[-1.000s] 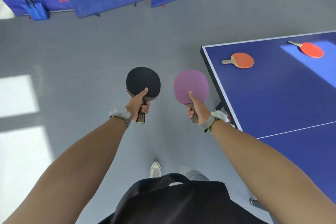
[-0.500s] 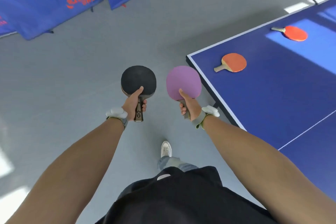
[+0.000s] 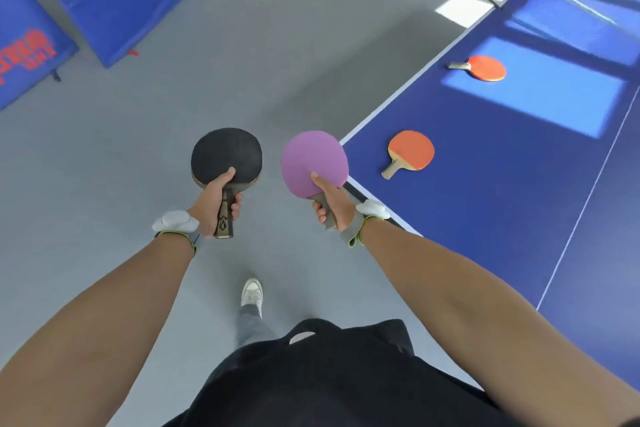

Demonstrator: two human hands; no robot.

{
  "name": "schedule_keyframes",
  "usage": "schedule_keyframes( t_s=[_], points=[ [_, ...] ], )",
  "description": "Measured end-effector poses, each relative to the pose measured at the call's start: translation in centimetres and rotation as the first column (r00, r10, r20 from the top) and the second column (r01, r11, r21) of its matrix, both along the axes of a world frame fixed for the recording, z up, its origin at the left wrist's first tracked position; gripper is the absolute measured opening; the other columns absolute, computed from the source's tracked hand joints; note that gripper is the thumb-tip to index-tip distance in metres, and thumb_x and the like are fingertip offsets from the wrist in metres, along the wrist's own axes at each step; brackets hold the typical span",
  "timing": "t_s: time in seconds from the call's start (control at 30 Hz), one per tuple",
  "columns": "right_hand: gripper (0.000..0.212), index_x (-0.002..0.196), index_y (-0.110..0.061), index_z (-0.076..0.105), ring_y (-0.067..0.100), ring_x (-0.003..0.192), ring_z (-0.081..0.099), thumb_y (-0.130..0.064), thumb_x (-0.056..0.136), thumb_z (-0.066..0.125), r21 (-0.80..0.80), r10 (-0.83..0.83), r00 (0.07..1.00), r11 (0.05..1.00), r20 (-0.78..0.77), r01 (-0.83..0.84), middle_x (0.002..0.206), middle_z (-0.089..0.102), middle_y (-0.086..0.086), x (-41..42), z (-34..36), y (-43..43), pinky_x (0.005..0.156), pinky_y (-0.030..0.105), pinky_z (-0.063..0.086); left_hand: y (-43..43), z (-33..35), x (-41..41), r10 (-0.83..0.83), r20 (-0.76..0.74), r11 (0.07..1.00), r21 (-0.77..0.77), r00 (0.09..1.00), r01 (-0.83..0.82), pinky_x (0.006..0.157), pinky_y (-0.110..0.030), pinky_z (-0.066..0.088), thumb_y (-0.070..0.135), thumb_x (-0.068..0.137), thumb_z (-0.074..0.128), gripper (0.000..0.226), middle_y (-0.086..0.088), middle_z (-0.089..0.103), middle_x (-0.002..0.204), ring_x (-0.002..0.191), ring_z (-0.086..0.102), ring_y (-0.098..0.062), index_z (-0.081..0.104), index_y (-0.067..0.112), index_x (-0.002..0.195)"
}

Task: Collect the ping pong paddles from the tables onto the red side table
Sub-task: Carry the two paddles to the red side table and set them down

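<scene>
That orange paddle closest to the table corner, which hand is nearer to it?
Right. The right hand is just beside the orange paddle; the left hand is farther away.

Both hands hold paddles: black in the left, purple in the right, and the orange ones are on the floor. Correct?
Not quite. The head view shows the orange paddles lying on the blue table, not the floor: one near the corner, another farther along. The rest holds: left hand holds the black paddle, right hand the purple paddle.
</scene>
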State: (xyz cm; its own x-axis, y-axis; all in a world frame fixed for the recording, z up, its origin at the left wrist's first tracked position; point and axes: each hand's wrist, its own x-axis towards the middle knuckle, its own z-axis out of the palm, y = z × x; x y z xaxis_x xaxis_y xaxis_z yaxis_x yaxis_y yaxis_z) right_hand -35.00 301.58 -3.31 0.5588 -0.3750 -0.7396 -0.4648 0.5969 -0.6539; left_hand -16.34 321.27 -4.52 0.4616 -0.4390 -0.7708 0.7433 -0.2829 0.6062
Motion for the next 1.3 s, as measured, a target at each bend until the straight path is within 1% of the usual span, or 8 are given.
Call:
schedule_keyframes(
  t_s=[0.1,0.2,0.4,0.57,0.77,0.9,1.0,1.3],
  points=[
    [0.051,0.106,-0.008,0.059,0.015,0.048,0.035,-0.055,0.091,0.071,-0.027,-0.118,0.993,0.993,-0.017,0.117,0.066,0.049,0.007,5.7,0.5,-1.8,0.045,0.023,0.030,-2.6,0.0,7.5,-0.109,-0.003,0.994,-0.018,0.994,0.109,0.039,-0.018,0.041,0.064,0.085,0.072,0.052,0.001,0.056,0.063,0.040,0.046,-0.011,0.056,0.015,0.079],
    [0.059,0.118,-0.002,0.064,0.015,0.049,0.035,-0.054,0.092,0.069,-0.050,-0.212,0.977,0.976,-0.029,0.210,0.066,0.050,0.007,9.8,1.1,-3.0,0.044,0.021,0.031,-4.3,0.2,13.0,-0.153,-0.009,0.988,-0.028,0.988,0.152,0.039,-0.019,0.040,0.062,0.085,0.073,0.052,0.001,0.055,0.062,0.039,0.046,-0.012,0.054,0.015,0.075],
    [0.073,0.136,0.003,0.056,0.013,0.040,0.037,-0.054,0.091,0.070,-0.041,-0.403,0.915,0.915,-0.007,0.402,0.064,0.050,0.007,17.4,1.0,-4.6,0.040,0.017,0.032,-9.3,0.4,22.9,-0.242,-0.043,0.970,-0.013,0.969,0.241,0.040,-0.018,0.040,0.064,0.084,0.073,0.053,0.003,0.052,0.057,0.040,0.045,-0.011,0.051,0.016,0.075],
    [0.062,0.119,-0.003,0.061,0.014,0.044,0.038,-0.057,0.090,0.071,-0.005,-0.484,0.875,0.875,-0.026,0.484,0.065,0.051,0.008,21.7,0.1,-8.9,0.042,0.019,0.032,-17.2,0.0,28.1,-0.372,-0.068,0.928,-0.008,0.926,0.372,0.039,-0.019,0.038,0.061,0.084,0.074,0.051,0.003,0.052,0.059,0.040,0.043,-0.012,0.051,0.016,0.075],
    [0.054,0.105,-0.007,0.060,0.014,0.049,0.037,-0.057,0.089,0.071,0.017,-0.613,0.787,0.788,-0.074,0.615,0.066,0.049,0.006,27.6,0.3,-18.6,0.044,0.018,0.031,-29.8,1.3,34.6,-0.535,-0.003,0.845,0.020,0.845,0.535,0.039,-0.019,0.036,0.060,0.083,0.074,0.048,0.002,0.050,0.060,0.041,0.042,-0.012,0.052,0.018,0.077],
    [0.059,0.115,-0.006,0.065,0.014,0.049,0.037,-0.059,0.089,0.068,0.012,-0.645,0.761,0.763,-0.069,0.647,0.067,0.048,0.006,30.6,1.2,-24.8,0.046,0.020,0.032,-36.4,2.8,39.3,-0.553,0.077,0.832,-0.016,0.830,0.555,0.040,-0.021,0.036,0.059,0.082,0.075,0.046,0.002,0.051,0.062,0.043,0.042,-0.013,0.054,0.019,0.083],
    [0.055,0.106,-0.008,0.062,0.014,0.048,0.037,-0.060,0.088,0.069,0.022,-0.726,0.683,0.684,-0.075,0.729,0.066,0.049,0.005,33.3,1.7,-29.0,0.048,0.020,0.033,-41.9,3.7,43.0,-0.568,0.055,0.821,-0.021,0.821,0.570,0.041,-0.021,0.037,0.059,0.080,0.077,0.046,0.002,0.051,0.064,0.043,0.043,-0.013,0.054,0.019,0.081],
    [0.050,0.090,-0.008,0.068,0.014,0.047,0.035,-0.058,0.087,0.071,0.019,-0.780,0.620,0.621,-0.088,0.784,0.063,0.047,0.004,42.6,-0.9,-40.9,0.048,0.022,0.032,-56.9,0.3,52.7,-0.584,0.011,0.812,-0.005,0.812,0.584,0.042,-0.021,0.038,0.052,0.085,0.075,0.040,0.001,0.054,0.064,0.044,0.044,-0.014,0.053,0.018,0.087]
  ],
)
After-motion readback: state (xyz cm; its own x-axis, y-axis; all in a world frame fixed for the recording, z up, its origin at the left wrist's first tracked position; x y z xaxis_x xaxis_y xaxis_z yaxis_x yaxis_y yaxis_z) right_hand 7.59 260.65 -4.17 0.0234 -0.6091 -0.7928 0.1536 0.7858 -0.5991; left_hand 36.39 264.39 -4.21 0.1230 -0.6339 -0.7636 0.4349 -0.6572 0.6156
